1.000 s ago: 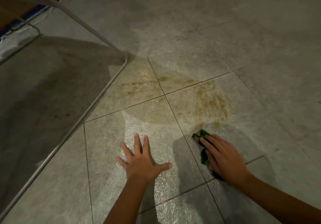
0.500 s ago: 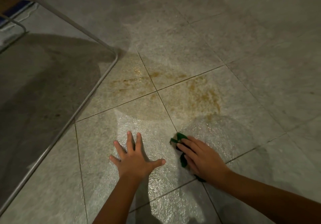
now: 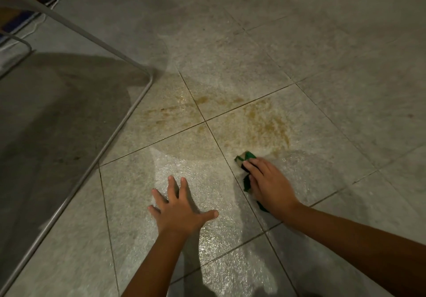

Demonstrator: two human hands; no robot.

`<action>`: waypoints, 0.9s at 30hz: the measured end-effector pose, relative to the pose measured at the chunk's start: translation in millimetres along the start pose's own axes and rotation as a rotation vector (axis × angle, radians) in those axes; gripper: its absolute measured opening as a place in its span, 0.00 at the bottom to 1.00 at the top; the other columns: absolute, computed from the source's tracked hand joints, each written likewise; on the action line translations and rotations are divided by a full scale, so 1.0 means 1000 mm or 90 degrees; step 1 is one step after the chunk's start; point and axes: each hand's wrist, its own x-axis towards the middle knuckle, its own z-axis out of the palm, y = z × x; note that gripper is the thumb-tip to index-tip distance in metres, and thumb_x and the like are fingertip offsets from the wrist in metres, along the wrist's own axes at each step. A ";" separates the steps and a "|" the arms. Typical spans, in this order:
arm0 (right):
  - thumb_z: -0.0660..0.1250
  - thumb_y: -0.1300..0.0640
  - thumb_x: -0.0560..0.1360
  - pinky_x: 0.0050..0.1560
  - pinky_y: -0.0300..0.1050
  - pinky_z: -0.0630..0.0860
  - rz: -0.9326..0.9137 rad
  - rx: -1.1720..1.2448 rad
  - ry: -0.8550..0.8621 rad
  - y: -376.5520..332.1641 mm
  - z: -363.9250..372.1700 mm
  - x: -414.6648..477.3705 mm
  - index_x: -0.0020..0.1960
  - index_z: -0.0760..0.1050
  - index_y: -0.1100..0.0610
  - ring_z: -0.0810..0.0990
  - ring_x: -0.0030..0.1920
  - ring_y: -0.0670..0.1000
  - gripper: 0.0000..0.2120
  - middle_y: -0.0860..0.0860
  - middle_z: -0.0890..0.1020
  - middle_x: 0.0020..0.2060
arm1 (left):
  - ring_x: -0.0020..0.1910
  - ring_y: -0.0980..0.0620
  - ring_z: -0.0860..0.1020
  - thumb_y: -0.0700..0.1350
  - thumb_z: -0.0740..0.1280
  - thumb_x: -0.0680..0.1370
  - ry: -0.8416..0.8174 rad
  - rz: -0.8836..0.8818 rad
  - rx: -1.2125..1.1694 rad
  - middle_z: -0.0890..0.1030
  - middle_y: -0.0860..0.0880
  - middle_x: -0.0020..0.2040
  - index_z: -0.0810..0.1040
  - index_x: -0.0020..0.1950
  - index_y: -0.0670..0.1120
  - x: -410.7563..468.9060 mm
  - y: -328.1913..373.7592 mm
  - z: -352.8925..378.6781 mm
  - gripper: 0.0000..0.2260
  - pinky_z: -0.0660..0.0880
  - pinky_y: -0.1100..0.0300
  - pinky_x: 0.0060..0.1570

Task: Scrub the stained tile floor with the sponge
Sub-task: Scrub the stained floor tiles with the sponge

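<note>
Right hand (image 3: 269, 188) presses fingers-down on green sponge (image 3: 244, 156) just below brown stain (image 3: 265, 123); left hand (image 3: 177, 211) splayed flat on tile floor (image 3: 322, 66); metal frame (image 3: 111, 144) left of stain.

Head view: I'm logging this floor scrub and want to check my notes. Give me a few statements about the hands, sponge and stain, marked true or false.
The right hand presses the green sponge on the floor. True.
The left hand holds a brush. False: it lies flat on the floor, holding nothing.
The brown stain lies beyond the sponge. True.
The metal frame is right of both hands. False: it is left.
</note>
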 end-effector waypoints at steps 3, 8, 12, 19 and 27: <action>0.56 0.55 0.75 0.54 0.50 0.77 -0.030 0.050 -0.034 -0.008 -0.002 -0.002 0.59 0.76 0.63 0.78 0.53 0.57 0.19 0.57 0.79 0.54 | 0.75 0.37 0.40 0.71 0.60 0.69 0.054 0.035 -0.012 0.42 0.48 0.78 0.48 0.78 0.48 -0.003 0.005 -0.003 0.46 0.46 0.40 0.73; 0.56 0.46 0.75 0.46 0.47 0.77 0.040 0.041 -0.030 -0.001 -0.024 -0.006 0.61 0.74 0.61 0.79 0.49 0.56 0.24 0.58 0.76 0.58 | 0.75 0.49 0.43 0.64 0.63 0.74 0.035 0.202 -0.148 0.50 0.55 0.76 0.62 0.73 0.52 -0.011 0.028 0.004 0.31 0.58 0.45 0.71; 0.58 0.41 0.74 0.37 0.42 0.72 0.024 -0.054 -0.071 0.018 -0.036 -0.010 0.54 0.78 0.61 0.77 0.39 0.53 0.25 0.55 0.78 0.46 | 0.74 0.53 0.47 0.59 0.63 0.76 0.033 0.290 -0.142 0.54 0.56 0.75 0.62 0.73 0.53 -0.012 0.045 0.006 0.27 0.57 0.53 0.71; 0.64 0.51 0.77 0.46 0.44 0.72 0.138 0.027 -0.153 0.022 -0.052 0.002 0.54 0.78 0.59 0.75 0.51 0.53 0.14 0.54 0.76 0.49 | 0.73 0.54 0.49 0.56 0.62 0.78 0.046 0.302 -0.165 0.57 0.55 0.73 0.62 0.73 0.52 -0.011 0.047 0.004 0.24 0.56 0.57 0.71; 0.60 0.54 0.78 0.39 0.43 0.68 0.467 0.477 -0.138 0.024 -0.087 0.018 0.43 0.71 0.56 0.74 0.41 0.50 0.07 0.52 0.75 0.39 | 0.71 0.57 0.54 0.54 0.61 0.79 0.070 0.291 -0.243 0.61 0.55 0.70 0.65 0.72 0.52 -0.012 0.052 -0.001 0.22 0.59 0.58 0.69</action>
